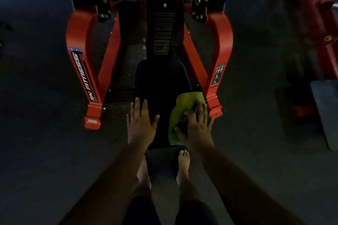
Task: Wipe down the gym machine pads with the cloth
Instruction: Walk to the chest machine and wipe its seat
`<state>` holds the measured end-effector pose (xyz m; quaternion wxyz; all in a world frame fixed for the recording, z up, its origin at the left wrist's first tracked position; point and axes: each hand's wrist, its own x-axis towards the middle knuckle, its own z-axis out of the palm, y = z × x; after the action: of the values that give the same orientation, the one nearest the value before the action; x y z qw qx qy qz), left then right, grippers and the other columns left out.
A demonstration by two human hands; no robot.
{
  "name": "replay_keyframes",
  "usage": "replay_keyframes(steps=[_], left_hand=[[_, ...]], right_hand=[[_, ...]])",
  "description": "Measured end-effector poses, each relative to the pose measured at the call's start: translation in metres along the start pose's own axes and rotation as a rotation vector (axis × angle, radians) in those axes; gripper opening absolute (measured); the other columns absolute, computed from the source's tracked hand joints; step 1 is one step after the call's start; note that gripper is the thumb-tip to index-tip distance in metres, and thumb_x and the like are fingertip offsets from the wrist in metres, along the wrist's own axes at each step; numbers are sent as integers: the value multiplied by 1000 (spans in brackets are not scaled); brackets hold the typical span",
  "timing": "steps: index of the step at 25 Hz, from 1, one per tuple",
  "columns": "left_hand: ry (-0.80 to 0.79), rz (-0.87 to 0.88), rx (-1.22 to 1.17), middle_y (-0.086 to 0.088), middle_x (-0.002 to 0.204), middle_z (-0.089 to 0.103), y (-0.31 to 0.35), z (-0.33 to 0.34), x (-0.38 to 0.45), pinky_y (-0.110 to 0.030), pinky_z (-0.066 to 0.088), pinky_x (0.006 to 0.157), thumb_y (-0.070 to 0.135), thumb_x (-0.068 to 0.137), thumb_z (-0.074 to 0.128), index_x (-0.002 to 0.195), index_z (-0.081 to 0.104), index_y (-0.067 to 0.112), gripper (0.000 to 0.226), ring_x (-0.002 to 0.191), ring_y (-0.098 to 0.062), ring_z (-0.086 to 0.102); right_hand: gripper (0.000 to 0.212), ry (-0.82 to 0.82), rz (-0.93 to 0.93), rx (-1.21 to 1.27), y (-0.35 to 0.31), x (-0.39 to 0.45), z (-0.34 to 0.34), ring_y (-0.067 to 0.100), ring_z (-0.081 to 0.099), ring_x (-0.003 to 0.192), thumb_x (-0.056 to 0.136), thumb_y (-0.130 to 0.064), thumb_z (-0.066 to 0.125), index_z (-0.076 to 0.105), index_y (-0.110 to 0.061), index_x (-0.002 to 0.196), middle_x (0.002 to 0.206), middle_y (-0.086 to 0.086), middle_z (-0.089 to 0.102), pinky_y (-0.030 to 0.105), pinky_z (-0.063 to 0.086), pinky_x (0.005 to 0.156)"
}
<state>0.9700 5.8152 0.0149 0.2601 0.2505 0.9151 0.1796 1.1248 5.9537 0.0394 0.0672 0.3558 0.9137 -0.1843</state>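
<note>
R hand (196, 126) flat, fingers straight and spread, palm down pressing green cloth (180, 115) onto black seat pad (161, 82); no curl, no pinch. Cloth bunched on pad's near-right part, by red frame leg (215, 86). L hand (140, 122) flat too, fingers extended, resting on pad's near-left edge, holds nothing. Both forearms straight out from body. Bare feet (183, 165) on dark floor just below pad.
</note>
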Motion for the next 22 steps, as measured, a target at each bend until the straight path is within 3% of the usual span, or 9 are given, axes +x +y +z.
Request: replay_keyframes(steps=[2,4,13,19,22], left_hand=[[58,-45,49,-4,171,-1,7,10,5,-57,12,124,57,103,33,162,12,22,72,158,-25,-4],[117,-53,114,-6,171,2,11,16,4,-58,14,124,57,104,27,163,11,22,70,158,-27,-1],[184,-61,211,-7,171,4,7,31,9,-55,18,124,57,101,30,163,15,22,73,158,-29,5],[167,-81,219,-6,171,1,8,29,9,-56,18,124,58,102,28,163,14,22,73,158,-28,1],[171,-81,217,-5,172,1,8,30,8,-54,19,124,58,102,28,163,13,23,73,158,-27,2]], right_hand=[[100,-108,77,81,-4,11,6,34,-9,155,83,-67,54,-2,-32,159,168,8,-14,68,15,115],[108,-105,120,95,-5,23,6,33,-6,155,83,-72,51,-21,-37,156,168,5,-19,67,32,108],[103,-95,50,145,-17,200,-7,42,21,147,76,-87,49,4,-41,157,167,10,6,66,42,101],[88,-150,-24,114,14,89,-1,37,9,152,84,-77,45,8,-44,157,169,0,-5,65,35,110],[87,-140,-61,-60,8,124,1,41,3,154,85,-81,38,8,-45,157,170,2,0,70,18,115]])
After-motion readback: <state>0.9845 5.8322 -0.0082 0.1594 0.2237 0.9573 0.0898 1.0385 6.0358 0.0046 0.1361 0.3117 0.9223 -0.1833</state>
